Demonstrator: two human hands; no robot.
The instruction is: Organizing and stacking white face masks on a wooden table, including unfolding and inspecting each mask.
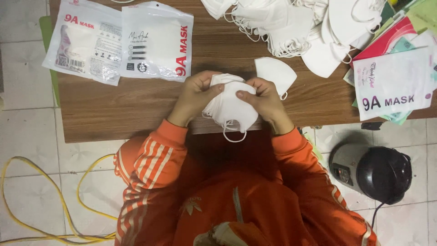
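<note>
Left hand point(196, 94) and right hand point(265, 101) both pinching a stack of white folded face masks point(230, 107) at the near edge of the wooden table point(136, 102). Two white plastic pouches point(120, 41) with red lettering far left; white-and-pink pouches point(393, 82) right; loose mask pile point(300, 25) behind.

A brown wooden table point(136, 105) lies under the hands, pale tiled floor point(27, 136) spreading below and beside them

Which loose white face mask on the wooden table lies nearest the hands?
The single folded white face mask lying alone just beyond the right hand; the other loose masks sit heaped in the white mask pile farther back.
</note>
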